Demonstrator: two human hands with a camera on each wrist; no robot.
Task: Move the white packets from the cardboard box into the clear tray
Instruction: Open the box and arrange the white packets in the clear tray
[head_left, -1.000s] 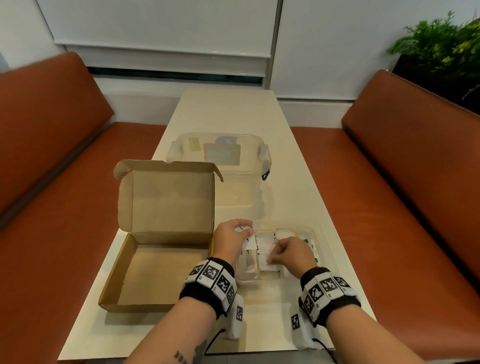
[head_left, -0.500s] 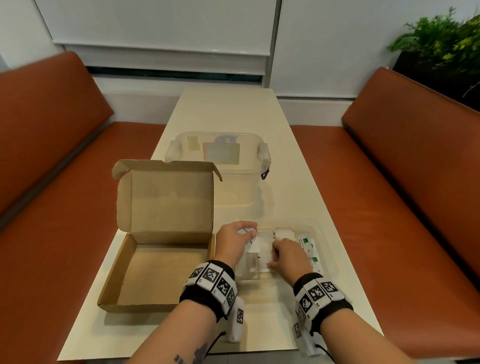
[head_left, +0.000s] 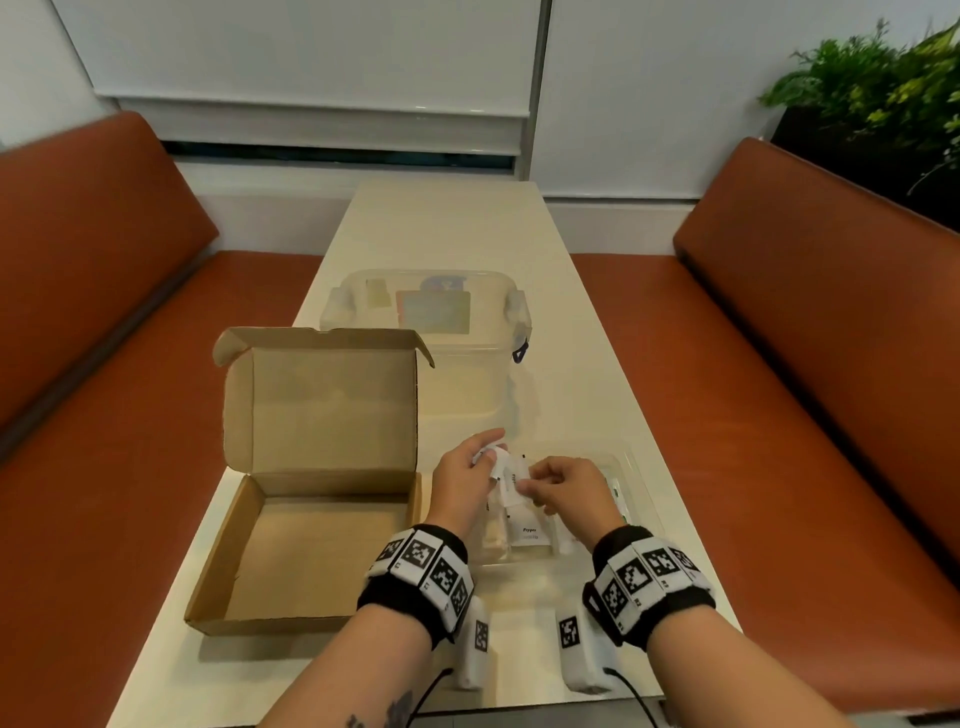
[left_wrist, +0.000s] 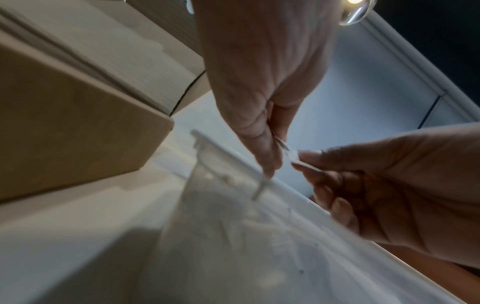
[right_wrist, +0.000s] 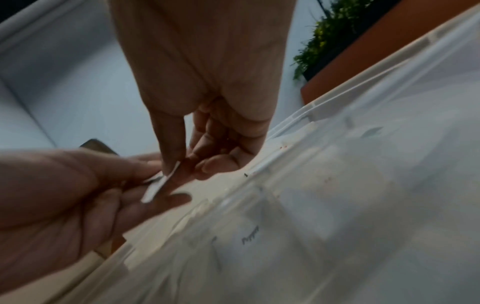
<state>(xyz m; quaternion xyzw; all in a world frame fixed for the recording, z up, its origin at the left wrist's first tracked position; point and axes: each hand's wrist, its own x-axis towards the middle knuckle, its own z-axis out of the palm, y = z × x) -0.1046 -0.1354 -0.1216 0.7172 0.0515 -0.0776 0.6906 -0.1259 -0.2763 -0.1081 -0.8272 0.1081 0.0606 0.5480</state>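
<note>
The cardboard box (head_left: 291, 551) lies open on the table's left with nothing visible inside. Right of it sits the clear tray (head_left: 636, 483), holding several white packets, one labelled Pepper (head_left: 529, 532). Just above the tray's left part, my left hand (head_left: 491, 451) grips a small bunch of white packets (head_left: 503, 462). My right hand (head_left: 524, 482) pinches the edge of one packet in that bunch. In the right wrist view, thumb and finger of the right hand (right_wrist: 179, 164) pinch the white packet (right_wrist: 157, 188) against the left hand (right_wrist: 64, 195). The left wrist view shows both hands meeting on the packet (left_wrist: 291, 156).
A clear lidded tub (head_left: 426, 332) stands behind the box and tray. The box lid (head_left: 322, 405) stands upright just left of my hands. Orange benches (head_left: 810, 389) run along both sides of the narrow table (head_left: 447, 223). A plant (head_left: 872, 88) is at the far right.
Both hands lifted a little off the tray. The right hand left the packets lying in the tray and now pinches a packet held by the left hand.
</note>
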